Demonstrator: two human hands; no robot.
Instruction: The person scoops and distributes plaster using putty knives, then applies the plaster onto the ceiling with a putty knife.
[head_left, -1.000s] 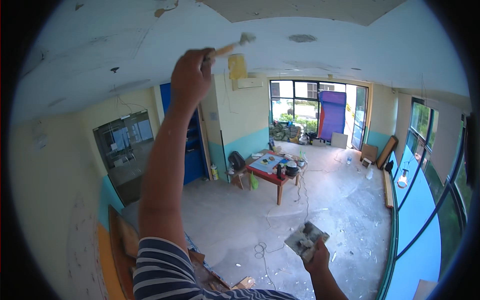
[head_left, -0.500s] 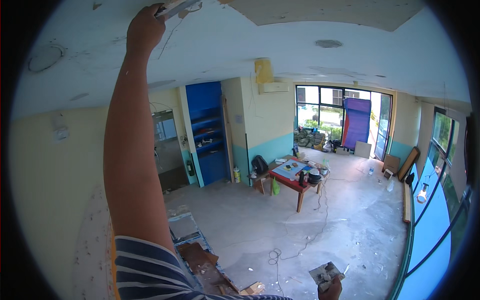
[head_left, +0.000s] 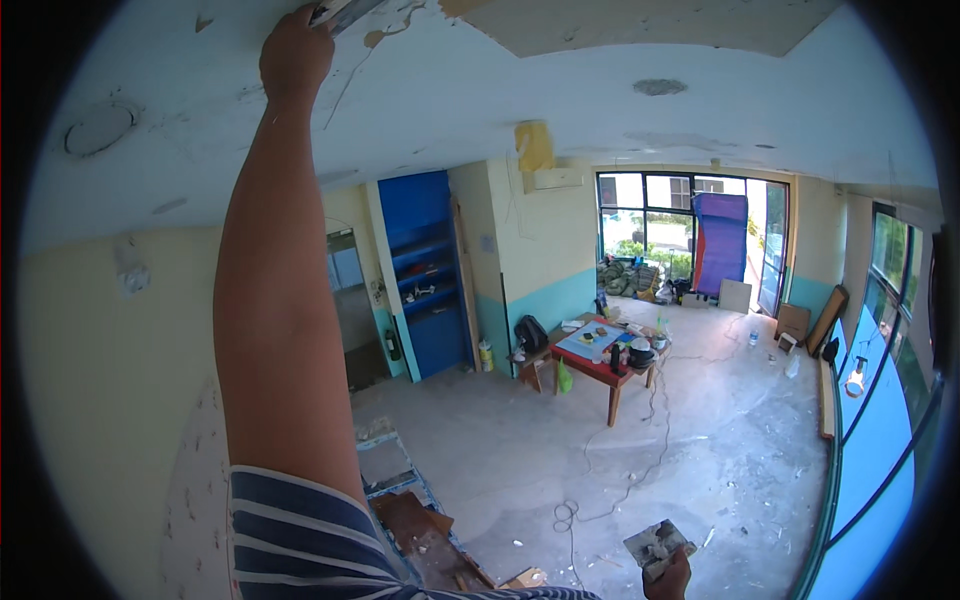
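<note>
My left arm, in a striped sleeve, reaches up to the ceiling (head_left: 440,110) at the upper left. At its end my left hand (head_left: 295,52) is closed round a putty knife (head_left: 345,11), whose flat metal blade lies close to the ceiling beside a patch of tan filler and a crack. Part of that blade is cut off by the top edge. Low at the right, my right hand (head_left: 668,577) grips a square metal putty plate (head_left: 652,545) with pale grey putty heaped on it.
A bare board (head_left: 650,25) shows in the ceiling. Below are a red-topped table (head_left: 608,358) with tools, a trailing cord (head_left: 640,490), and a blue step frame (head_left: 400,465) with brown boards (head_left: 425,535) beside it. Tall windows (head_left: 885,400) line the right. Yellow material (head_left: 534,146) hangs ahead.
The view has shifted slightly, so the room sits a little right and lower. My left hand and the putty knife remain at the ceiling; my right hand still holds the putty plate.
</note>
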